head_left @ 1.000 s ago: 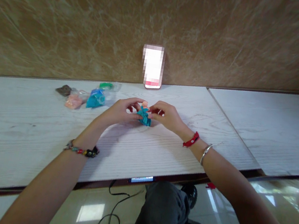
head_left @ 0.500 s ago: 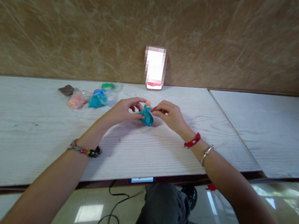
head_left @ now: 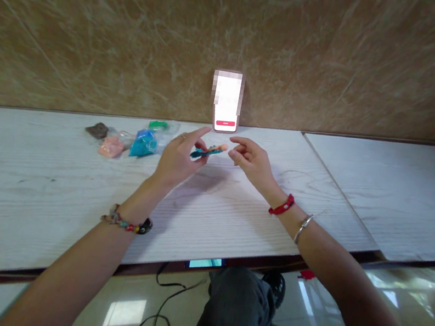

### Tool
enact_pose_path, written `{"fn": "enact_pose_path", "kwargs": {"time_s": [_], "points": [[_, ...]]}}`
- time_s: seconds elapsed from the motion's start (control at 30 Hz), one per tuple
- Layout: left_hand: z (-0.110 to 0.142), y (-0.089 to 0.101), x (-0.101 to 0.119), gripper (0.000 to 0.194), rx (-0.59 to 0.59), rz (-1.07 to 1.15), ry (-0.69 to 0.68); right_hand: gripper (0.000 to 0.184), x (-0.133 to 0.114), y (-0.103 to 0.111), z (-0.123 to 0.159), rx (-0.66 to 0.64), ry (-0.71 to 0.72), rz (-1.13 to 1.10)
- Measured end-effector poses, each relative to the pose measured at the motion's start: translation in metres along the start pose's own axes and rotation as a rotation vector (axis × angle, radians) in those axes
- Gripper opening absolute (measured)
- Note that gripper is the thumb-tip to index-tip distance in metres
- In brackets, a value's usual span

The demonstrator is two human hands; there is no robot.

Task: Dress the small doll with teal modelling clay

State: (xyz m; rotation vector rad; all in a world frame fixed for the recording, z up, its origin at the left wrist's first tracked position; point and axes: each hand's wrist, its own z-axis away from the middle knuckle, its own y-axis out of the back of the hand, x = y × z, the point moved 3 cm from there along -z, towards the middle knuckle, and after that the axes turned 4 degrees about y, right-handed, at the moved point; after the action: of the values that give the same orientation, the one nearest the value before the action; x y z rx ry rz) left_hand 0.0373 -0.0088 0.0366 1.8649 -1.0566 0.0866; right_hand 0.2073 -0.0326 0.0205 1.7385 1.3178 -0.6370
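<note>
A small clay figure [head_left: 216, 150], teal with a peach end, is tipped sideways above the table. My left hand [head_left: 179, 157] pinches it by its teal part; the peach end points toward my right hand [head_left: 254, 165]. That right hand hovers just to the right of the figure, not touching it, with thumb and fingers apart and nothing visible in them. Left of my hands lie clear bags of soft clay: a blue one [head_left: 144, 143], a pink one [head_left: 111, 146], a brown one [head_left: 97, 131] and a green one [head_left: 158, 125].
A phone [head_left: 228, 101] with a lit, partly blurred screen leans against the brown marbled wall [head_left: 98, 26] behind the white wood-grain table [head_left: 44, 223]. Another lit screen [head_left: 206, 263] shows below the table's front edge. A black cable [head_left: 161, 301] trails on the floor.
The figure has turned from facing up to edge-on in my left hand and is slightly higher. My right fingers have come off it and spread a little.
</note>
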Motion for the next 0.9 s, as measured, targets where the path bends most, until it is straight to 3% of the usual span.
{"fn": "enact_pose_path", "kwargs": {"time_s": [0.13,0.33,0.63,0.77,0.9], "points": [[0.003,-0.007,0.004,0.063,-0.013,-0.244,-0.12,0.043,-0.002,-0.002,0.002,-0.016,-0.058,0.023],[0.005,-0.017,0.006,0.062,-0.125,-0.454,-0.191,0.026,0.009,-0.003,0.005,-0.109,-0.186,0.1],[0.005,-0.023,-0.009,0.085,-0.282,-0.202,-0.169,0.019,0.03,0.008,0.0,-0.276,-0.165,0.267],[0.007,-0.029,-0.012,0.082,-0.403,-0.184,-0.127,0.02,0.032,0.008,0.0,-0.315,-0.15,0.271],[0.007,-0.036,-0.009,0.077,-0.429,-0.183,-0.101,0.021,0.031,0.006,0.0,-0.326,-0.147,0.31]]}}
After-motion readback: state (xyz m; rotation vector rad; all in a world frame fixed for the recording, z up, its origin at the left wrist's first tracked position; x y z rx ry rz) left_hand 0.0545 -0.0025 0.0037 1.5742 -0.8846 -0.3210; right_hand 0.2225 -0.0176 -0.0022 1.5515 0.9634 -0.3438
